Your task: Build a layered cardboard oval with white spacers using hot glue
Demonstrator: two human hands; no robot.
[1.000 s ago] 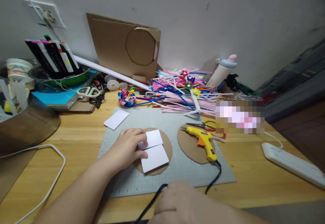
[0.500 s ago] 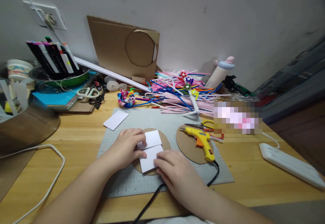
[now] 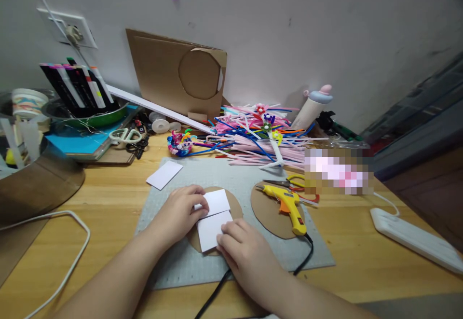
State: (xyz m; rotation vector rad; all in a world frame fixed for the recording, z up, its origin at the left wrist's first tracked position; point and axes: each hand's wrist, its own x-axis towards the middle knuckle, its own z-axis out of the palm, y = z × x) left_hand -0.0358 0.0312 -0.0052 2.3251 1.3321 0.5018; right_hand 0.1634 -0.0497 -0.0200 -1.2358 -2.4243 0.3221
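Two white cards lie edge to edge on a round cardboard disc on the grey cutting mat. My left hand has its fingers curled over the left side of the upper white card. At the right edge of the lower white card, the closed fingers of my right hand grip it. A third white card rests at the mat's upper left corner. To the right, a yellow glue gun lies across a second cardboard disc.
Scissors lie beyond the glue gun, whose black cord runs under my right hand. Pipe cleaners are heaped behind the mat. A cardboard sheet leans on the wall. A white power strip sits at right.
My left thumb has drawn back from the seam between the cards. My right hand has shifted slightly down and left on the lower card. The view has tilted up slightly.
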